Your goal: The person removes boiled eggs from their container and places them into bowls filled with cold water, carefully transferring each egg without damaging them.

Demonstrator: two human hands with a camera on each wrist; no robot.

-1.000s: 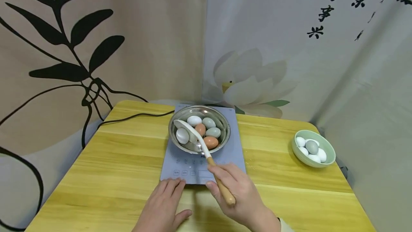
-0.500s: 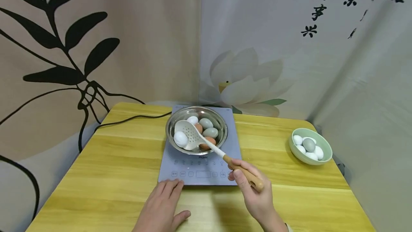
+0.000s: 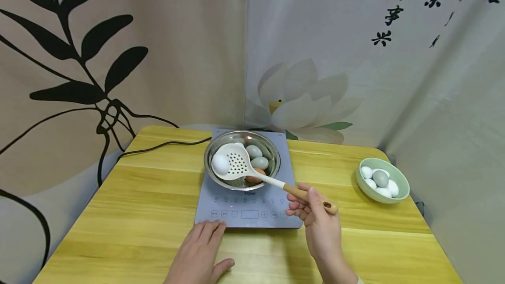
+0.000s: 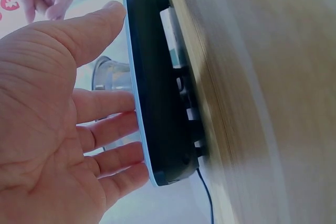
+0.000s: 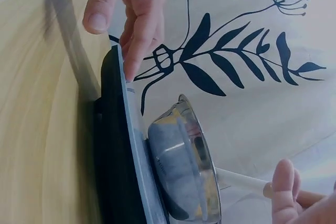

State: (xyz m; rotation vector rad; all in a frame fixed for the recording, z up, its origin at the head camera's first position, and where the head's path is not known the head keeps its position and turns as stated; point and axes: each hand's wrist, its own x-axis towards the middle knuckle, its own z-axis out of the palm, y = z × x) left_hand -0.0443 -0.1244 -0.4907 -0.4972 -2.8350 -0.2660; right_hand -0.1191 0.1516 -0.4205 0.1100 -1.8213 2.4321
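Note:
My right hand (image 3: 315, 214) grips the wooden handle of a white slotted ladle (image 3: 238, 164). A white egg (image 3: 220, 164) lies in the ladle's head, at the left side of a steel bowl (image 3: 276, 165). Grey-green eggs (image 3: 259, 163) and a brown egg (image 3: 255, 176) show in the bowl; the ladle hides part of the inside. Under the bowl is a grey induction cooktop (image 3: 240, 205). The fingertips of my left hand (image 3: 201, 249) touch the cooktop's near edge, its fingers extended. In the left wrist view, the cooktop's dark side (image 4: 157, 87) meets those fingers.
A light green bowl (image 3: 363, 183) holding several white eggs and a grey-green one (image 3: 380, 179) stands on the right of the wooden table (image 3: 130, 214). A black cord (image 3: 165, 144) runs left from the cooktop. Printed curtains (image 3: 189, 56) hang behind.
My right hand has moved right and turned, swinging the ladle's handle rightward. The ladle's head has tipped level and come up under the white egg. My left hand stays in place.

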